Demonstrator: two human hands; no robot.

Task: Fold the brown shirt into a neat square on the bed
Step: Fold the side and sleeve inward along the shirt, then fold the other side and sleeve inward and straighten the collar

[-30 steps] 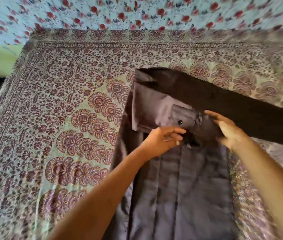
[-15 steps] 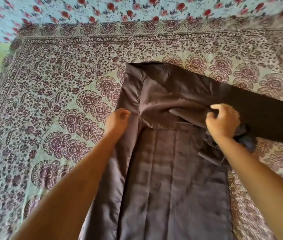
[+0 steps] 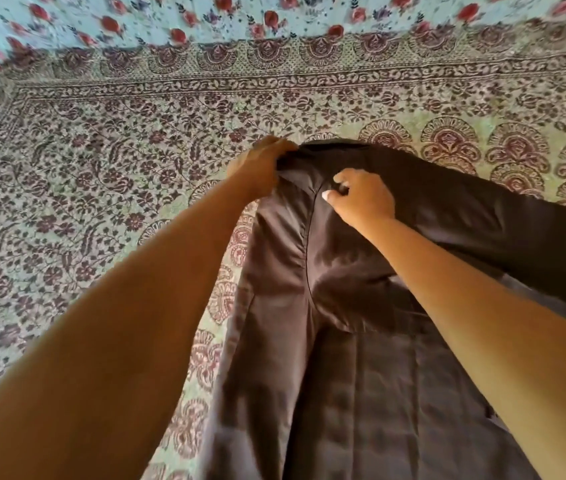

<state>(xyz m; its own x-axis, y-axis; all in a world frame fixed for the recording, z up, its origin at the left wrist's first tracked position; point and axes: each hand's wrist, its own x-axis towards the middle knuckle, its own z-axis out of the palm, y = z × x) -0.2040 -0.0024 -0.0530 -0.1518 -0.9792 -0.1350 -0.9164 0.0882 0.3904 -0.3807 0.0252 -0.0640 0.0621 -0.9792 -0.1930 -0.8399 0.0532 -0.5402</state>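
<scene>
Gripping the far left corner of the brown shirt (image 3: pixel 344 358), the left hand (image 3: pixel 261 168) has its fingers curled over the cloth at the shoulder edge, where the shirt meets the bedspread (image 3: pixel 101 174). Just to its right on my feed, the right hand (image 3: pixel 361 199) sits knuckles up, with its fingers bent in and its thumb tucked. It is pinching a bit of fabric beside the shoulder seam (image 3: pixel 306 244). I see both hands near each other at the shirt's far end. The shirt is dark brown with a slight sheen. It lies lengthwise on the patterned bedspread, its body running back toward the camera under both forearms, softly creased. One sleeve (image 3: pixel 482 216) stretches flat from the right hand toward the right edge. Beyond the bedspread's border lies a pale blue sheet (image 3: pixel 170 19) with red flowers.
</scene>
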